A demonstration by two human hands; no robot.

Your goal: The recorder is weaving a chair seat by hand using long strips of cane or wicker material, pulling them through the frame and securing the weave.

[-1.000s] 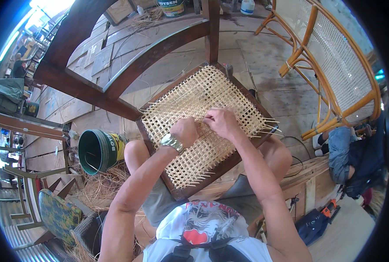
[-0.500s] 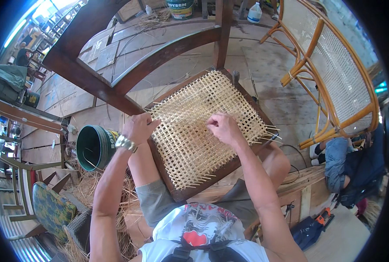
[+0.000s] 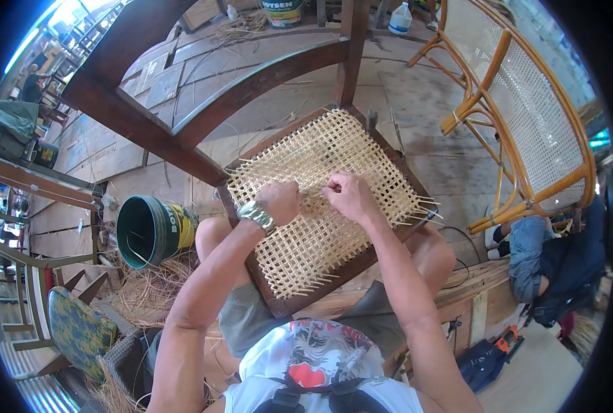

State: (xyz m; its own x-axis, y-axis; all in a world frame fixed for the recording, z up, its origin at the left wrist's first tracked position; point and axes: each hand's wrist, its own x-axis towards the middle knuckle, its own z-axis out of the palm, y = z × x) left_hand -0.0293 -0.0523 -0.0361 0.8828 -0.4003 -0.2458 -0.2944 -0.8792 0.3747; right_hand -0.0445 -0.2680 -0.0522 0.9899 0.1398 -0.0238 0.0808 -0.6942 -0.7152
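Observation:
A dark wooden chair [image 3: 244, 103] lies across my lap, its seat filled with a pale woven cane panel [image 3: 313, 248]. Loose cane ends stick out past the weave at the left, right and near edges. My left hand [image 3: 280, 202], with a metal watch on the wrist, is closed low over the middle of the panel. Close by on its right, my right hand [image 3: 348, 196] has thumb and fingers pinched together at the weave. Whatever thin thing lies in either hand's fingers is too small to tell.
Left of my knee a green bucket [image 3: 144, 230] lies tilted beside scattered cane strips [image 3: 144, 292]. A rattan bench with cane panels [image 3: 527, 103] stands at the right. Camouflage-cushioned seat [image 3: 79, 330] is at lower left. Another person's clothed leg [image 3: 527, 255] shows at the right.
My left hand has moved right, from the panel's left edge to its middle, near my right hand. My right hand stays nearly in place, shifted slightly.

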